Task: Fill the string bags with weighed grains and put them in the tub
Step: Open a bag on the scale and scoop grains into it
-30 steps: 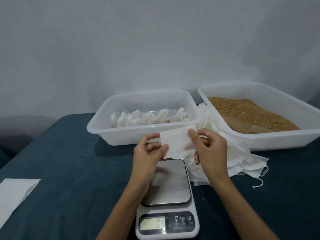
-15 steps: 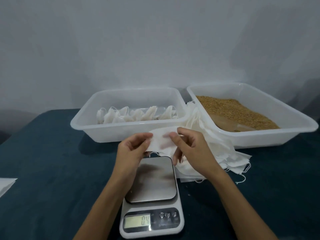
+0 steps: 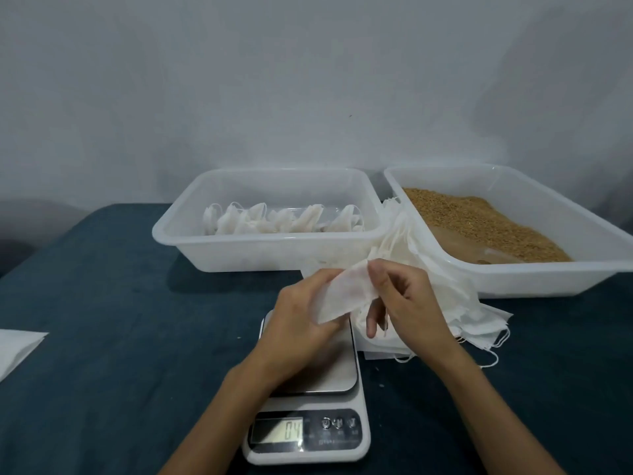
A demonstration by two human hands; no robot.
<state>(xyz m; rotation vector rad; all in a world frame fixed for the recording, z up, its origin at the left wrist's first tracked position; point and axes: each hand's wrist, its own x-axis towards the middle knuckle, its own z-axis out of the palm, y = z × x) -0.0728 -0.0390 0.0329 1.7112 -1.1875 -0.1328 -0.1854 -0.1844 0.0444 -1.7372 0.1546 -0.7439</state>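
Both hands hold one empty white string bag (image 3: 346, 293) above the kitchen scale (image 3: 308, 399). My left hand (image 3: 301, 320) grips its lower left side. My right hand (image 3: 400, 296) pinches its upper right edge. The scale's display (image 3: 277, 431) reads 04 and its steel plate carries nothing. A clear tub (image 3: 178, 234) at the back centre holds several filled white bags (image 3: 281, 219). A second clear tub (image 3: 513, 279) at the right holds brown grains (image 3: 479, 217) and a scoop, partly buried.
A pile of empty white string bags (image 3: 455, 303) lies between the scale and the grain tub, its strings trailing on the dark blue tablecloth (image 3: 120, 337). A white sheet (image 3: 17, 347) lies at the left edge. A grey wall stands behind the tubs.
The bag has gone from flat and stretched between both hands to crumpled and tilted, lowered toward the scale. The camera view has shifted, so the tubs sit differently in frame.
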